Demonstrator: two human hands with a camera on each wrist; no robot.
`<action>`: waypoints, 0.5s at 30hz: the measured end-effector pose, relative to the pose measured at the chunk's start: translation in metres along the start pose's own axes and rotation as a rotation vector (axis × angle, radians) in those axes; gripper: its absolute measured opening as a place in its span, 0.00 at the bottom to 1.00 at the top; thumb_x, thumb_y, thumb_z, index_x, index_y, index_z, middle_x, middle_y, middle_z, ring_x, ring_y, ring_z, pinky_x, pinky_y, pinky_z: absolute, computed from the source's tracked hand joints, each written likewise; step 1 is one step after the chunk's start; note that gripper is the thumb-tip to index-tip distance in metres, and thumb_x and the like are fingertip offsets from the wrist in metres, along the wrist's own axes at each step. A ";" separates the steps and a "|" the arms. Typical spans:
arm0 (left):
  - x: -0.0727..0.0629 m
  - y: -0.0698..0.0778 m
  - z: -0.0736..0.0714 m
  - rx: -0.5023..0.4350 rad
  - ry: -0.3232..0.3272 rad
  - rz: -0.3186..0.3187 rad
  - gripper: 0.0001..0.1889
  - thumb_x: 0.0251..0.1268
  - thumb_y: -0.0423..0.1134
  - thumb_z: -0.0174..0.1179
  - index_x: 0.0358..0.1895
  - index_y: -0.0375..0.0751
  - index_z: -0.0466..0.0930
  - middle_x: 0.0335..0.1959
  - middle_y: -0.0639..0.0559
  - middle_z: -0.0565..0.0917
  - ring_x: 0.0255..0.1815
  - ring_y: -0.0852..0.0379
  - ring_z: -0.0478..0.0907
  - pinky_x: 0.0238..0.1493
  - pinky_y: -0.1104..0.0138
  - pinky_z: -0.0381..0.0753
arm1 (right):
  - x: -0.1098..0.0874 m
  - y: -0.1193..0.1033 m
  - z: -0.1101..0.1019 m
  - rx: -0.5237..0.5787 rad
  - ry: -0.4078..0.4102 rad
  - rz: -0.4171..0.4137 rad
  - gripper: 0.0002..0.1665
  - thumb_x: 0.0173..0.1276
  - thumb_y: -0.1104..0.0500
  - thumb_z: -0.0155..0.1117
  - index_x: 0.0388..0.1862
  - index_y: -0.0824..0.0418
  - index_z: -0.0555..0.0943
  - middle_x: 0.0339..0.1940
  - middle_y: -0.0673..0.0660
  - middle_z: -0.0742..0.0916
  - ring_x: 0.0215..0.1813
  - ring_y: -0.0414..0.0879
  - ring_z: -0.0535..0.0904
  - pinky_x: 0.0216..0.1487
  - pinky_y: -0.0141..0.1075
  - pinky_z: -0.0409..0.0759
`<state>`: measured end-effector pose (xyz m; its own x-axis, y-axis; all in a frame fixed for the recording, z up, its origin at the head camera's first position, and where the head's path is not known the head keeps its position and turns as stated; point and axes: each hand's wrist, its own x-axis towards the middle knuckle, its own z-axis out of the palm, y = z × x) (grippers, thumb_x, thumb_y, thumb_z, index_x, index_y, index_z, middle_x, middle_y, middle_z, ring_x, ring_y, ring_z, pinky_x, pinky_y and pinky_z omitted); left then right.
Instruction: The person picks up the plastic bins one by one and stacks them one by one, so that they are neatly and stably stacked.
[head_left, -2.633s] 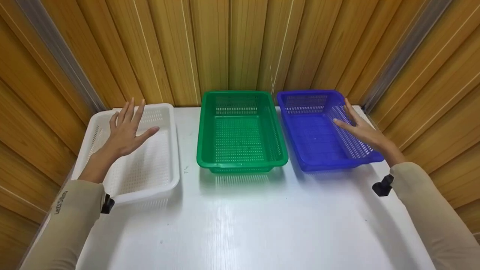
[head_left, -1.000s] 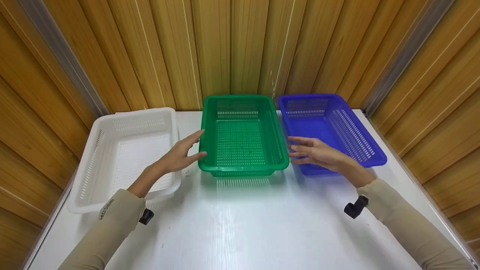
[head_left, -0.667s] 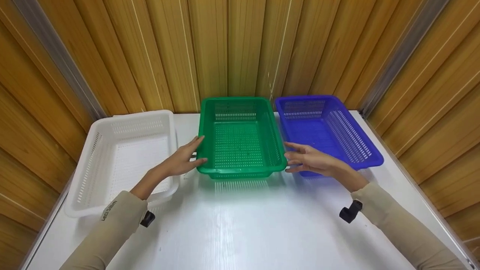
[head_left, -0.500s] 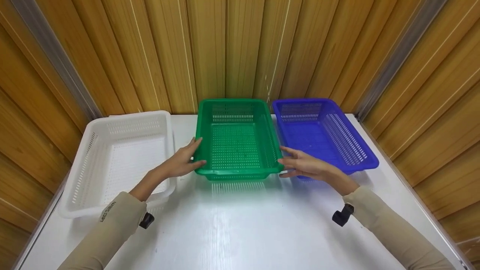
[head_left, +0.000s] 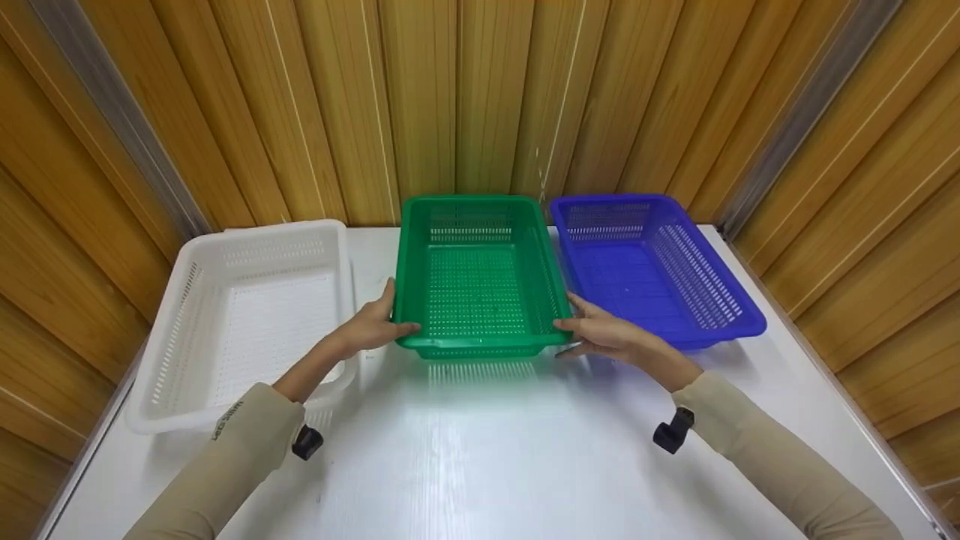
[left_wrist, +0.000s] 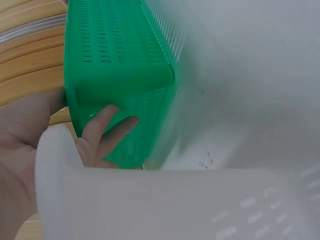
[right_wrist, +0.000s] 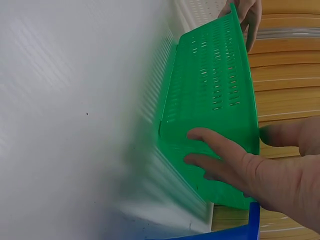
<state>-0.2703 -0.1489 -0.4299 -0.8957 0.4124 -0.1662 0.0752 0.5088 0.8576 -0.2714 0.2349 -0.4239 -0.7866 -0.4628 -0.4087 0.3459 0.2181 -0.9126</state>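
A green perforated plastic basket (head_left: 484, 343) stands in the middle of the white table, between a white basket and a blue one. My left hand (head_left: 373, 325) grips its near left corner, thumb over the rim and fingers beneath. In the left wrist view the fingers (left_wrist: 102, 130) lie against the outer wall of the green basket (left_wrist: 120, 75). At the near right corner my right hand (head_left: 606, 330) holds the rim the same way. The right wrist view has its thumb on the rim and fingers (right_wrist: 225, 150) along the outside of the green basket (right_wrist: 200, 100).
A white perforated basket (head_left: 346, 277) stands at the left, under my left forearm in the head view. The blue basket (head_left: 739, 330) is close on the right. A ribbed wood-look wall (head_left: 480, 90) rises behind the white table (head_left: 480, 457) and along both sides.
Both hands came in from over the white and blue baskets to the sides of the green basket. Thumbs and fingers have closed round its rim; the baskets stand about where they were.
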 end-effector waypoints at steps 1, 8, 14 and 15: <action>0.000 0.001 0.000 -0.020 -0.008 -0.022 0.52 0.75 0.39 0.58 0.83 0.41 0.23 0.76 0.28 0.64 0.76 0.34 0.64 0.76 0.40 0.61 | 0.001 0.001 0.001 0.019 0.004 -0.002 0.52 0.82 0.65 0.46 0.82 0.56 0.20 0.80 0.78 0.52 0.66 0.60 0.79 0.71 0.60 0.71; 0.002 0.008 0.000 -0.181 -0.012 -0.146 0.50 0.70 0.32 0.60 0.83 0.41 0.33 0.79 0.31 0.56 0.75 0.35 0.61 0.75 0.41 0.65 | 0.007 0.005 0.009 0.134 0.028 -0.004 0.50 0.79 0.71 0.41 0.83 0.54 0.23 0.81 0.77 0.51 0.74 0.73 0.67 0.70 0.62 0.70; 0.005 0.012 -0.003 -0.287 -0.022 -0.197 0.47 0.67 0.24 0.57 0.82 0.33 0.37 0.79 0.28 0.54 0.76 0.33 0.62 0.73 0.45 0.71 | 0.007 0.001 0.013 0.182 0.064 -0.017 0.50 0.75 0.75 0.40 0.85 0.56 0.29 0.81 0.76 0.51 0.80 0.71 0.55 0.76 0.63 0.63; 0.005 0.013 -0.003 -0.291 -0.021 -0.201 0.47 0.67 0.24 0.57 0.82 0.33 0.36 0.80 0.28 0.53 0.77 0.33 0.62 0.73 0.46 0.72 | 0.007 0.001 0.013 0.179 0.069 -0.019 0.49 0.75 0.75 0.40 0.85 0.56 0.30 0.81 0.76 0.51 0.80 0.70 0.56 0.76 0.63 0.62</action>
<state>-0.2752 -0.1429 -0.4180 -0.8706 0.3428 -0.3530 -0.2321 0.3464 0.9089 -0.2699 0.2208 -0.4274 -0.8248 -0.4043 -0.3952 0.4111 0.0510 -0.9102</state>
